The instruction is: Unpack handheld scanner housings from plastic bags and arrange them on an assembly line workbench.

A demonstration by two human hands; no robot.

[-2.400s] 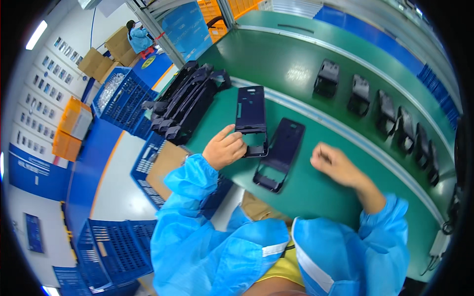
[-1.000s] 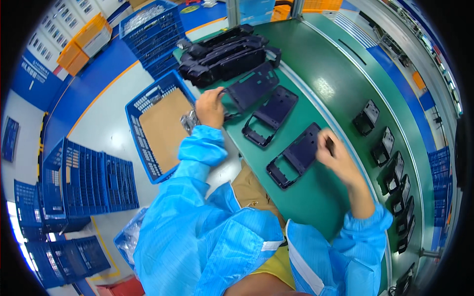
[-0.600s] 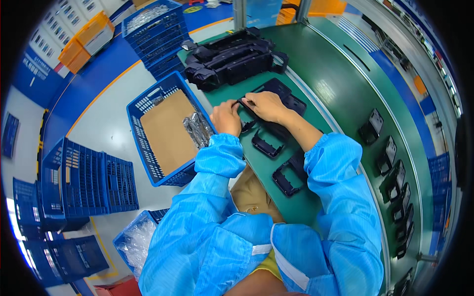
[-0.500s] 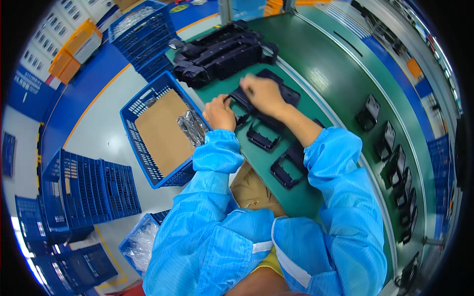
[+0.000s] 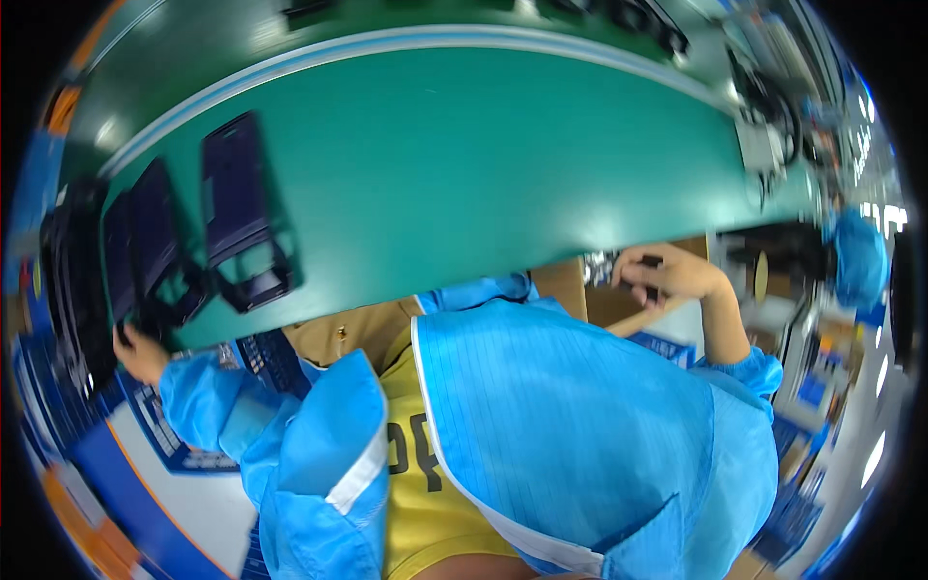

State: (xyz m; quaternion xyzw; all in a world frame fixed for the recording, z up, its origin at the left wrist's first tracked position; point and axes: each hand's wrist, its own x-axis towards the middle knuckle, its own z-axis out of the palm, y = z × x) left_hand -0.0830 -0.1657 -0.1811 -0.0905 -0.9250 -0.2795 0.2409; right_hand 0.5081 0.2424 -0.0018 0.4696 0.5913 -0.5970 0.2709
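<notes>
1. Your left hand (image 5: 140,350) sits at the near left edge of the green table (image 5: 503,164), fingers curled against the lower end of a dark frame (image 5: 150,261); the picture is blurred here, so I cannot tell whether the fingers are closed round it or only pressed to it.
2. That frame lies flat on the table, long side running away from you; a 2nd frame (image 5: 242,227) lies just beside it on the right, also flat, its open window toward you; no hand is on this one.
3. At the far left rim stands a stack of dark parts (image 5: 72,280) (too smeared to make out singly), close to the 1st frame.
4. Your right hand (image 5: 667,275) is off the table, below its near edge and well apart from the frames; its fingers are bent round a small dark piece (image 5: 646,280), which it holds.
5. Just left of that hand a cardboard box (image 5: 565,285) shows, with something shiny (image 5: 599,266) at its top.
6. Both your arms wear blue sleeves (image 5: 580,406); a yellow shirt (image 5: 425,493) shows between them.
7. The rest of the table's middle shows plain green; a pale stripe (image 5: 406,43) runs along its far side.
</notes>
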